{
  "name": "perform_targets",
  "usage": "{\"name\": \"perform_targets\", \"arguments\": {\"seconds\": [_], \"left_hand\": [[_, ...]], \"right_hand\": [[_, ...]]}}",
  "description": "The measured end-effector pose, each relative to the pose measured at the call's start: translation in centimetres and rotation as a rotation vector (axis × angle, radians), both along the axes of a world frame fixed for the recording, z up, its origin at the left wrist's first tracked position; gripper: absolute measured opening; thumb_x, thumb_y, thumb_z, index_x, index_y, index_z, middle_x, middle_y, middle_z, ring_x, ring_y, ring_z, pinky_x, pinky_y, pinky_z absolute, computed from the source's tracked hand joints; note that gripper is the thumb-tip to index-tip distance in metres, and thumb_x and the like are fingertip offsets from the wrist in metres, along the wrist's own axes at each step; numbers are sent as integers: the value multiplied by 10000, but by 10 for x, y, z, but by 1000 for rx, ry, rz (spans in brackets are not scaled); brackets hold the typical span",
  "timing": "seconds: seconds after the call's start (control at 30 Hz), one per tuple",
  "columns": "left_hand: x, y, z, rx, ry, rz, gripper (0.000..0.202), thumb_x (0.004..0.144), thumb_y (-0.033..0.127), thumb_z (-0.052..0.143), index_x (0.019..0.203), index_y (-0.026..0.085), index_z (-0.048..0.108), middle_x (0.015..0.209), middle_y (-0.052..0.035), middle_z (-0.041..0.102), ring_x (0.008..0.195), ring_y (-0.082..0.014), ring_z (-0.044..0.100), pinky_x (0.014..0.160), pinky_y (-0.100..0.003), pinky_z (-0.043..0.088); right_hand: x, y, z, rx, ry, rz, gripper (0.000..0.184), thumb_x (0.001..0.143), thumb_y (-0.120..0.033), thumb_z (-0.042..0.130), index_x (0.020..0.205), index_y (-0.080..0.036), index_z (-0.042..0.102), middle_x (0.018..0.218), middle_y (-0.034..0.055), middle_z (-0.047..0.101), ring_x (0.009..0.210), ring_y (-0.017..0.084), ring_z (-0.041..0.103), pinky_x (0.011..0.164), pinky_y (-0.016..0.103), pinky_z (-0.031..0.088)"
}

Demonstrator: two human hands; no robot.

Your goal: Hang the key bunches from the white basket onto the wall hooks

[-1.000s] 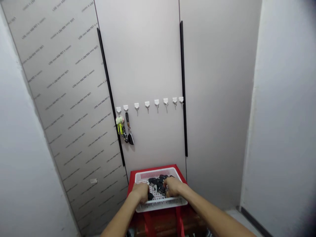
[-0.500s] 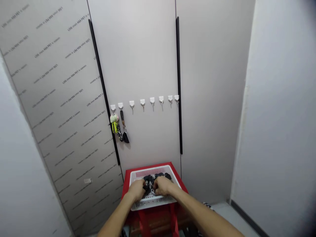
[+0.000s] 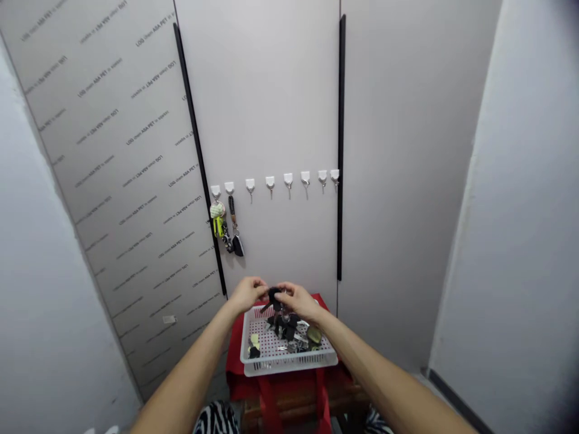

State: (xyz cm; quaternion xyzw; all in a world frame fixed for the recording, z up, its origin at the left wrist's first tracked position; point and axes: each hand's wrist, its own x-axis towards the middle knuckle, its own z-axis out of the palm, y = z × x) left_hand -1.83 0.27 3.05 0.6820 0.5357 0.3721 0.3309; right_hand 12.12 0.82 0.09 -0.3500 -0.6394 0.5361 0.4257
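A bunch of keys with black heads (image 3: 274, 296) is raised above the far part of a white plastic basket (image 3: 289, 366). My right hand (image 3: 299, 301) pinches it from the right, thumb in front. From the left, the closed fingertips of my left hand (image 3: 248, 294) meet its edge; exactly what they grip is partly hidden. Below, more keys (image 3: 287, 330) lie heaped in the basket, some with black heads and some bare metal. Apart from the heap, a small black item (image 3: 254, 352) and a pale yellow piece (image 3: 254, 339) rest at the basket's left side.
A row of white hooks (image 3: 288, 179) runs across the pale panel ahead. On the two leftmost hang a yellow-green key ring bundle (image 3: 218, 225) and a black strap with a fob (image 3: 237, 241). Long black handles (image 3: 341, 150) flank the panel. Red fabric (image 3: 235, 355) lies beneath the basket.
Both hands have risen out of the basket, bringing up the bunch of keys between them. The basket's contents show more now, and the view has shifted slightly.
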Motion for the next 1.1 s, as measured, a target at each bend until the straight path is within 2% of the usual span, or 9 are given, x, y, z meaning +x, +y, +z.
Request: {"name": "perform_targets", "arguments": {"seconds": [0.17, 0.3, 0.4, 0.5, 0.7, 0.8, 0.97, 1.03, 1.1], "left_hand": [[0, -8, 25, -38, -431, 62, 56, 595, 158, 486, 563, 120, 459, 454, 34, 500, 396, -45, 463, 486, -178, 387], [-1, -12, 32, -11, -607, 114, 69, 585, 166, 516, 589, 121, 465, 454, 34, 512, 384, -41, 471, 487, -178, 392], [-3, -14, 35, 48, -700, 142, 90, 582, 186, 525, 602, 126, 462, 467, 35, 521, 402, -48, 487, 494, -185, 396], [-4, -16, 39, 83, -722, 170, 92, 594, 201, 509, 609, 123, 461, 474, 28, 530, 414, -57, 498, 492, -192, 393], [-6, -17, 42, 194, -700, 175, 144, 567, 231, 530, 628, 114, 473, 531, 11, 551, 469, -66, 518, 594, -234, 408], [-7, -17, 42, 199, -739, 196, 156, 566, 247, 528, 630, 120, 465, 531, 16, 546, 463, -62, 513, 598, -241, 412], [-7, -15, 40, 239, -798, 238, 160, 564, 247, 526, 636, 119, 462, 522, 24, 530, 452, -54, 504, 581, -232, 416], [-9, -13, 38, 260, -786, 264, 160, 563, 250, 524, 630, 118, 463, 520, 24, 525, 454, -57, 504, 580, -235, 416], [-14, -12, 37, 273, -763, 296, 145, 576, 247, 505, 632, 120, 462, 521, 25, 519, 458, -60, 504, 586, -243, 415]], "right_hand": [[-1, -4, 28, -36, 135, 13, 281, 525, -340, 558, 694, -138, 460, 516, -46, 500, 400, 42, 431, 402, 178, 348], [-6, -5, 44, -3, 157, -67, 259, 518, -350, 562, 569, -134, 430, 418, -63, 451, 341, 33, 393, 375, 178, 332], [-9, -5, 52, 10, 217, -117, 254, 505, -315, 578, 628, -136, 447, 453, -50, 480, 372, 43, 421, 393, 186, 345], [-11, -2, 57, 36, 277, -132, 273, 487, -264, 588, 690, -136, 458, 495, -44, 498, 384, 39, 418, 399, 184, 335], [-14, 0, 69, 86, 261, -235, 213, 510, -218, 560, 687, -128, 482, 557, -23, 510, 468, 48, 462, 436, 171, 339], [-16, -4, 71, 34, 279, -180, 264, 532, -225, 553, 765, -145, 457, 575, -29, 506, 462, 47, 474, 446, 179, 357], [-21, -13, 62, -17, 282, 25, 407, 526, -225, 573, 881, -184, 379, 508, -67, 484, 462, 74, 500, 469, 219, 393], [-20, -13, 59, -6, 254, 22, 375, 530, -218, 567, 856, -171, 387, 493, -63, 493, 443, 69, 489, 449, 208, 382], [-17, -10, 60, 20, 198, -56, 293, 535, -201, 557, 786, -150, 414, 498, -46, 511, 410, 52, 462, 416, 186, 358]]}}
